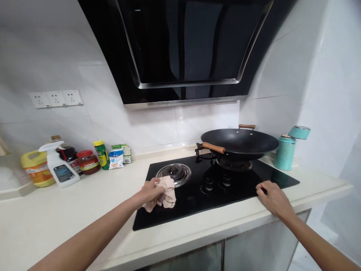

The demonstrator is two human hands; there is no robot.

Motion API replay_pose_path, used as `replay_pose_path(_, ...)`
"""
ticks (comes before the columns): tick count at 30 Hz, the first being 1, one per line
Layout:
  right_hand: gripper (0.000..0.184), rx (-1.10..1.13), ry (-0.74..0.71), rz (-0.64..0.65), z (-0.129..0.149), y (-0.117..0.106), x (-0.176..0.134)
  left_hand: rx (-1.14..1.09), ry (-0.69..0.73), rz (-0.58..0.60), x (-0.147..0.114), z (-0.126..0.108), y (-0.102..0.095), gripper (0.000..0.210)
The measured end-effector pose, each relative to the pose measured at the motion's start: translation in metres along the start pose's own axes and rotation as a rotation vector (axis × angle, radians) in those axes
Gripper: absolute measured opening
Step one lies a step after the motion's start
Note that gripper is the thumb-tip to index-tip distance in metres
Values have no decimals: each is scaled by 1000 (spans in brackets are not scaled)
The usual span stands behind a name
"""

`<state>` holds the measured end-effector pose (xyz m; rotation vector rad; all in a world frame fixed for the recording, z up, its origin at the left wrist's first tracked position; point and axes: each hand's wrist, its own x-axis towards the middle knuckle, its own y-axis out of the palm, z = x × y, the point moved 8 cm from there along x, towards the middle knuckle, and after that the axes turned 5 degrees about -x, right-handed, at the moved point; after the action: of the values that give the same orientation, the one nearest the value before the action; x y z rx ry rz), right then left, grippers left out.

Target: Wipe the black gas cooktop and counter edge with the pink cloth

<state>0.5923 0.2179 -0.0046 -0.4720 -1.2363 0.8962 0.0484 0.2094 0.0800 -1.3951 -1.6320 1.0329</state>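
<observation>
**Cloth bunched up in the left hand, right hand parked by the stove edge**

So the left hand (149,191) has its fingers closed around a crumpled pale pink cloth (168,191). Most of the cloth pokes out past the fingertips on the side toward the other hand, with a bit drooping underneath. It's over the near left part of the black cooktop (194,205); can't tell how much actually touches the glass.

The right hand (274,197) is palm down at the cooktop's front edge, well apart from the cloth, fingers loosely curled. Can't tell if they're fully closed, or if anything's tucked under them.

Just beyond the left hand and the cloth there's a bare burner (176,172). Between the hands, a little farther back, sit two control knobs (209,183). The big black wok (239,145) is beyond those, behind and a bit left of the right hand, and the teal flask (285,152) with its lid tipped sideways stands behind that same hand, slightly to its right.

Way off beyond the left hand, on its outer side: a white spray bottle (62,169) and a red-lidded jar (88,163).
</observation>
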Motion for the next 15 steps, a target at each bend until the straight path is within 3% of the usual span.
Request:
replay_pose_path(3,31,3,-7,-2,-1,0,0,-32,-174,-67,8,3,4,66)
replay_pose_path(7,33,-8,-5,-1,-4,1,-1,39,-260,-109,12,-3,19,77)
replay_pose_path(11,32,-10,-23,6,-7,3,-2,171,-205,-51,27,-3,22,67)
replay_pose_path(15,31,-17,-31,12,-8,4,-3,198,-108,20,49,6,12,52)
